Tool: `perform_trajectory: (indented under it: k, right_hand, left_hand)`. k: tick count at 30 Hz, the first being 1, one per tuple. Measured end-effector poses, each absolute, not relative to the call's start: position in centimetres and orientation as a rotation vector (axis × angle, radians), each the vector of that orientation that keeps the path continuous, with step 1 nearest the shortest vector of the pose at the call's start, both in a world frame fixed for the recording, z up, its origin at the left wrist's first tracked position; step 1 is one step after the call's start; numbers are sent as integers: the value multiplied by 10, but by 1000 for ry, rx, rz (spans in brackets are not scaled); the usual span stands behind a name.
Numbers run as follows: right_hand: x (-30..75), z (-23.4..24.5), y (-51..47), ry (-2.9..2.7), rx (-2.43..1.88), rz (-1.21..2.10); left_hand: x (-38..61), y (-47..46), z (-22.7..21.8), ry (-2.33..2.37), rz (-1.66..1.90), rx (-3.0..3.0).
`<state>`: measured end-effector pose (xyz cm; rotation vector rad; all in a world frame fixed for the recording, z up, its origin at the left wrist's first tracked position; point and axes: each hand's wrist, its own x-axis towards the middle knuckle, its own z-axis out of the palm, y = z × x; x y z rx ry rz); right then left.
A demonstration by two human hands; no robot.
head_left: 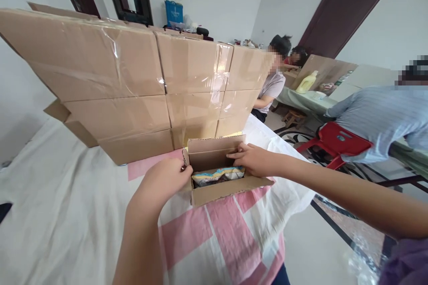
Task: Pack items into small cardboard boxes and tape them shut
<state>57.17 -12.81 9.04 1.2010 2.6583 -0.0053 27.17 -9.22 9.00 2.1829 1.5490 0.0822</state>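
Note:
A small cardboard box [219, 193] with raised flaps stands open on top on the cloth in front of me. Inside lies a bag [219, 176] with a blue and yellow edge; its kind cannot be made out. At the box's left end, my left hand [167, 177] is closed around the side flap, with a small dark spot showing by its fingertips. My right hand [254, 159] grips the right end, its fingers bent over the edge and reaching inside above the bag. The right thumb is hidden.
Directly behind the box rises a wall of taped cardboard boxes [133, 71]. A pink and white cloth [230, 227] covers the table. On the right, a person sits on a red chair [344, 140], and other people sit near a table with a yellow bottle [306, 82].

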Motion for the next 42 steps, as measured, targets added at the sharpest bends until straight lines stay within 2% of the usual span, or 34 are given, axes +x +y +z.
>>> perform_trajectory:
  k: [4, 7, 11, 16, 25, 33, 42]
  right_hand:
    - [563, 88, -138, 2580, 1236, 244]
    - [562, 91, -141, 2606, 1242, 211]
    - [574, 100, -136, 2798, 1156, -115]
    - [588, 109, -139, 2854, 1316, -612]
    - [593, 120, -164, 2843, 1557, -1135]
    - [595, 92, -174, 2953, 1777, -1098]
    - [601, 31, -163, 3068, 2238, -1102]
  left_hand:
    - [273, -93, 91, 1557, 104, 2193]
    - [272, -91, 88, 1529, 132, 2189]
    - [272, -90, 85, 1523, 150, 2190]
    - [272, -93, 86, 1487, 158, 2181]
    - [266, -101, 86, 1530, 195, 2158]
    - [267, -109, 110, 1240, 508, 2109]
    - [291, -79, 73, 1110, 463, 2155]
